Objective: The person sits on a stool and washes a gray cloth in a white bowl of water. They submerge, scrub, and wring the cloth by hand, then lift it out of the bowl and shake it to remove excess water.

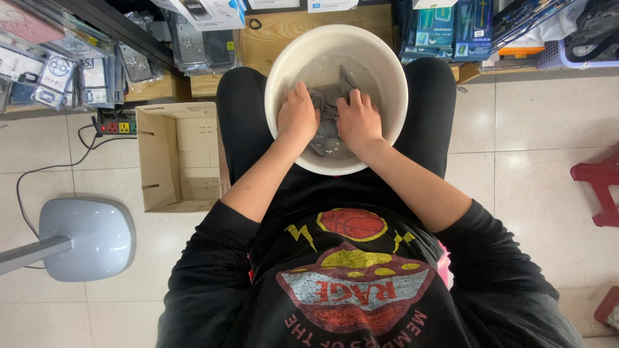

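Between our knees, in the white basin (pixel 277 77), the grey cloth (pixel 327 113) lies soaking, its long axis running near to far. Left hand (pixel 298 116) and right hand (pixel 358 120) flank it equally, both curled, gripping the bunched fabric.

We saw a smooth, slightly glossy plastic basin (pixel 277 71) holding a wet grey cloth (pixel 327 113); beside it stood a matt cardboard box (pixel 180 158) on glossy floor tiles (pixel 535 129); the shelf edge (pixel 284 32) was bare pale wood; the fan base (pixel 87 238) was smooth plastic.
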